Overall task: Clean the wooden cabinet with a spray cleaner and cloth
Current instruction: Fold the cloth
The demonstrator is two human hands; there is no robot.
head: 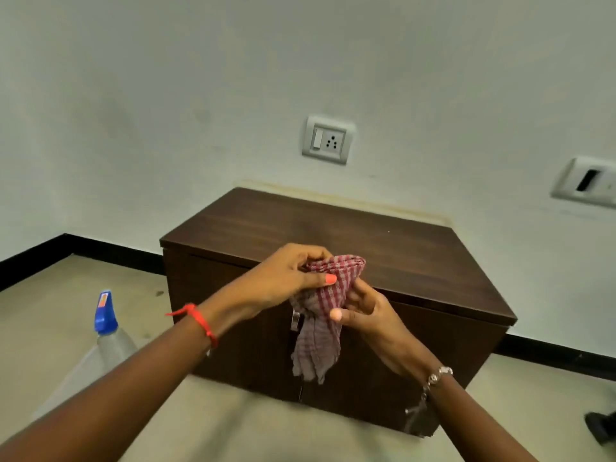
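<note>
A low dark wooden cabinet (350, 228) stands against the wall, its top bare. Above its front edge I hold a red-and-white checked cloth (328, 288) with both hands. My left hand (283, 278) grips the bunched top of the cloth. My right hand (366, 311) pinches it from below, thumb on the fabric. The cloth's loose end hangs down in front of the cabinet doors. A spray bottle (108, 328) with a blue nozzle stands on the floor at the left, partly hidden behind my left forearm.
A metal door handle (295, 320) shows behind the hanging cloth. A wall socket (328, 140) sits above the cabinet and another plate (586, 181) at the right. Beige floor surrounds the cabinet. A dark object (603, 425) lies at the right edge.
</note>
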